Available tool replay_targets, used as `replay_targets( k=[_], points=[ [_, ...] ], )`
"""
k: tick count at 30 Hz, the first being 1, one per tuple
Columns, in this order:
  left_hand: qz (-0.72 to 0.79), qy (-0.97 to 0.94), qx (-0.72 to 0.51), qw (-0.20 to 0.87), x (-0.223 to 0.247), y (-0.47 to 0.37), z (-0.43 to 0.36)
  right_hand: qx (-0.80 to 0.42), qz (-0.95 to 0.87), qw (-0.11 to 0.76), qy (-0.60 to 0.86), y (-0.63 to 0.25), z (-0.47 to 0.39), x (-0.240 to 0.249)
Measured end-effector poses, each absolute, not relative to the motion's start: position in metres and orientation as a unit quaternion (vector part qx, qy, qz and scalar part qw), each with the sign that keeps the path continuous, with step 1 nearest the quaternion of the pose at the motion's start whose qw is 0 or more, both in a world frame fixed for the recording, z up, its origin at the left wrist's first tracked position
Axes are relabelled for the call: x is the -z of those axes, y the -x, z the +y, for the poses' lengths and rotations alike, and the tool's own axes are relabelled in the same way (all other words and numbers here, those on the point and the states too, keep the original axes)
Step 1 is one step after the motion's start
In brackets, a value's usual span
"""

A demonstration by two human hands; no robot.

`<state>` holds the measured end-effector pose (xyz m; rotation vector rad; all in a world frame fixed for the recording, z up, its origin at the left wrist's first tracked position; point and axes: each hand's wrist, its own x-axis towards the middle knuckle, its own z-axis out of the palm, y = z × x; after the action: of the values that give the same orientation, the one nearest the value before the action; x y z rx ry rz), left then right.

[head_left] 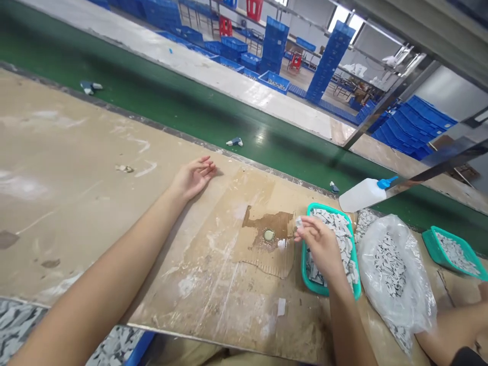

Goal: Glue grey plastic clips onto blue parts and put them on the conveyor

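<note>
Our open, empty left hand point(195, 178) sits apart from our right hand point(322, 246), which pinches a pale piece point(299, 222) right of centre; the basket's many loose pieces point(341, 226) seem left, three larger pieces point(234, 142) apparently done.

Daylight from windows point(345, 19) at the top glares nearly white, and the scene is evenly bright. Pale sheen spreads over the left of the bench point(95, 168); a small highlight sits on the green conveyor belt point(190, 119). Soft shadow edges the left forearm point(125, 264). Wide-angle distortion tilts and stretches the edges; the far background looks soft.
</note>
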<state>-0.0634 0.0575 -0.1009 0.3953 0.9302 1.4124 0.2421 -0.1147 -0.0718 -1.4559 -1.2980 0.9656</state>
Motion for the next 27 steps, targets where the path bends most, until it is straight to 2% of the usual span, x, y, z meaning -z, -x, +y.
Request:
replay_targets(
  k=[3,9,27],
  points=[
    [0.351,-0.136,-0.604,0.703,0.103,0.076,0.06,-0.39,-0.576,0.4,0.596,-0.224,-0.115,0.075],
    [0.321,-0.135,-0.589,0.729,0.114,0.085,0.067,-0.214,-0.668,0.277,0.656,-0.208,-0.116,0.081],
    [0.309,-0.178,-0.57,0.74,0.121,0.091,0.068,-0.153,-0.733,0.252,0.613,-0.203,-0.124,0.081]
  ],
)
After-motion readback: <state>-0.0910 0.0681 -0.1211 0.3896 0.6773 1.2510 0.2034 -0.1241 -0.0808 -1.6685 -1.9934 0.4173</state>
